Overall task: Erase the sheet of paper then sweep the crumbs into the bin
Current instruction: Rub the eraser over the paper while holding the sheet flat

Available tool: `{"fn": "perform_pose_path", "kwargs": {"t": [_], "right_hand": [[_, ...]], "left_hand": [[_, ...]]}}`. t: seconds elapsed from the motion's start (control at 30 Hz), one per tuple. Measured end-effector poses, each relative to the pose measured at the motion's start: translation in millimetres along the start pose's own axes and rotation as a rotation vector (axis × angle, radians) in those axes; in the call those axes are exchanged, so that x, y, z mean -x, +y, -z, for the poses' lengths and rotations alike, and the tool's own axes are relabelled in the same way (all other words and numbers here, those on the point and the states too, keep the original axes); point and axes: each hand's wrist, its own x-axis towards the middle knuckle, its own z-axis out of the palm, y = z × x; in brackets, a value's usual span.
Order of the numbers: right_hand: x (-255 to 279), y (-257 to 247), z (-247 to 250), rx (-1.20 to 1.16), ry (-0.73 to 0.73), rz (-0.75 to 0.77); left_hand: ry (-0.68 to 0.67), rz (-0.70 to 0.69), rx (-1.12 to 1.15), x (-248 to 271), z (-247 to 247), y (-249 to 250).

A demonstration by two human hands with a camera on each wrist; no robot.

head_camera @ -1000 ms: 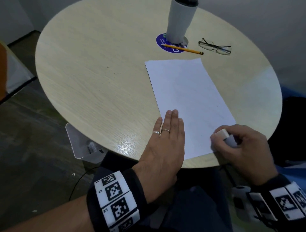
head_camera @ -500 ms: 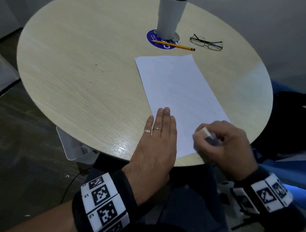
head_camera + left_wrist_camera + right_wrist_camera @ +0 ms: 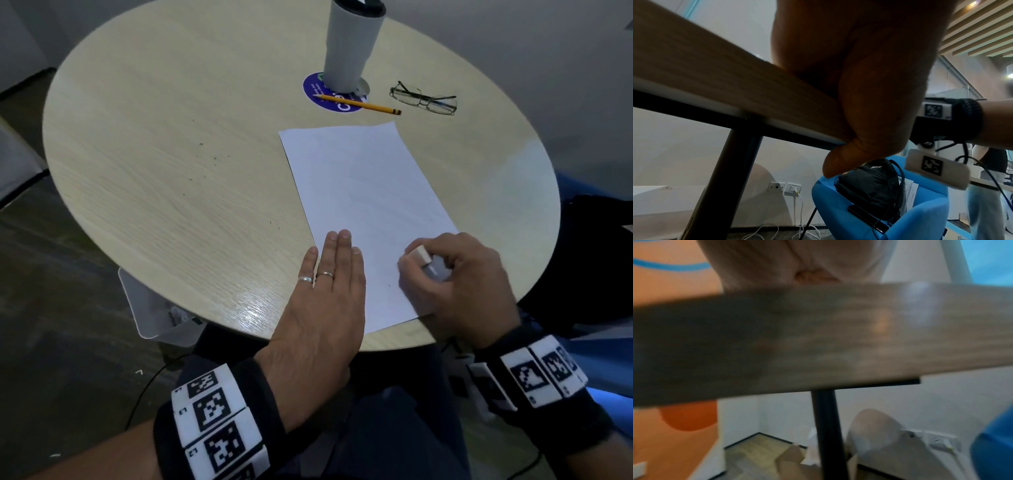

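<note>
Head view: my right hand, gripping the eraser, has slid left toward my flat left hand pinning the paper; erasing continues. Wrist views: only the surface edge shows.

Head view looks down on the table; both wrist views look up along its edge.

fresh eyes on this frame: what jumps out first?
The white sheet of paper on the round wooden table, near its front edge, with the left hand laid flat on its lower left corner. Next, the right hand gripping a white eraser on the sheet's lower right. Farther back: a pencil, glasses and a grey cup.
</note>
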Motion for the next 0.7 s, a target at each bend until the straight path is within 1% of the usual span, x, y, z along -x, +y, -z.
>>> {"fn": "perform_pose_path", "kwargs": {"t": [0.07,0.1,0.13,0.2,0.27,0.4,0.5,0.57,0.63,0.7], "right_hand": [[12,-19,-9,-0.039,-0.068,0.062],[13,-20,-11,-0.038,-0.084,0.07],[8,-14,-11,-0.051,-0.08,0.049],[-5,2,-5,-0.016,-0.02,-0.007],[-9,5,-3,0.046,0.038,-0.003],[5,-15,-16,0.002,-0.045,0.07],[-9,7,-7,-0.069,0.033,-0.037],[-12,19,2,-0.129,0.081,-0.093],[-9,21,3,-0.185,0.055,-0.126],[-3,21,-1,-0.175,0.047,-0.123]], "left_hand": [[-0.006,0.001,-0.004,0,2,0],[-0.006,0.002,-0.008,0,3,0],[-0.005,0.001,-0.019,1,3,0],[-0.011,-0.001,-0.024,2,3,0],[-0.008,0.001,-0.025,2,2,1],[0.034,0.006,-0.041,2,1,0],[0.076,-0.01,-0.046,5,-4,-3],[0.132,-0.034,-0.031,6,-9,-8],[0.2,-0.05,0.032,7,-10,-10],[0.255,-0.057,0.083,8,-11,-11]]}}
